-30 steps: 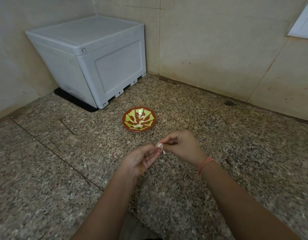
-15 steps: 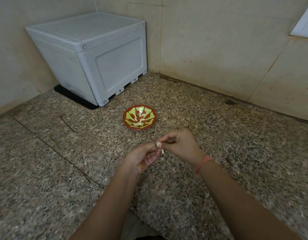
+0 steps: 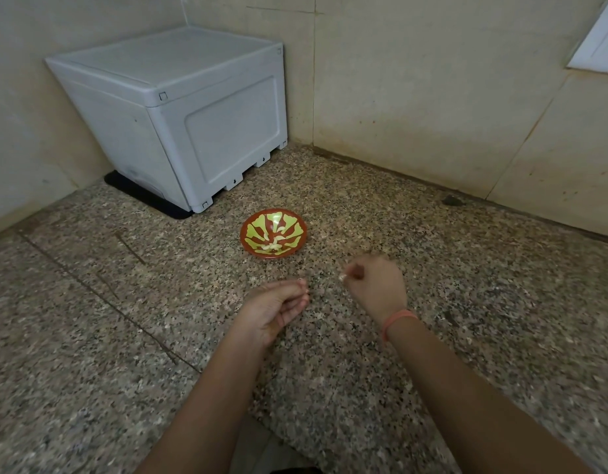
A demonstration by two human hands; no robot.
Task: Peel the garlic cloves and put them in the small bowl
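Observation:
A small red bowl with a yellow-green pattern (image 3: 288,222) sits on the granite counter, with a few pale peeled garlic cloves (image 3: 272,247) at its bottom. My right hand (image 3: 376,283), blurred by motion, is to the right of and nearer than the bowl, and pinches a small pale garlic clove (image 3: 342,277) at its fingertips. My left hand (image 3: 276,304) hovers palm-up to the left of it, fingers loosely curled. A tiny pale speck shows at its fingertips; I cannot tell what it is. A gap separates the two hands.
A grey plastic box (image 3: 179,111) on a black mat stands in the back left corner. Tiled walls (image 3: 415,97) close off the back and left. A small dark speck (image 3: 451,200) lies by the back wall. A white wall plate (image 3: 600,46) is at the top right.
My hands, joined on the clove before, have pulled apart. The right hand moved right with the clove; the left hand stayed and relaxed.

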